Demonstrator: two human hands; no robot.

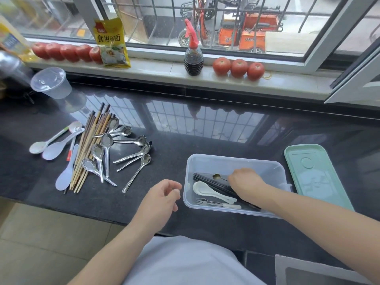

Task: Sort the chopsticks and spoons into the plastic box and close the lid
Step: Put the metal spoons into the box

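Left hand [162, 197] hovers loosely curled, holding nothing; right hand [245, 183], grip unclear, reaches inside clear rectangular plastic box [232, 161], where careless placement could jumble black chopsticks [207, 179] at nine o'clock.

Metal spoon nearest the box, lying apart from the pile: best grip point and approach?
Pinch the metal spoon mid-handle from above. The thin handle lies flat on the counter, clear of its neighbours there; the bowl end sits close to other spoons. The left hand is nearest and holds nothing.

A yellow packet [112, 43] leaning on the windowsill is showing the red characters 食用碱面; other print is blurring out
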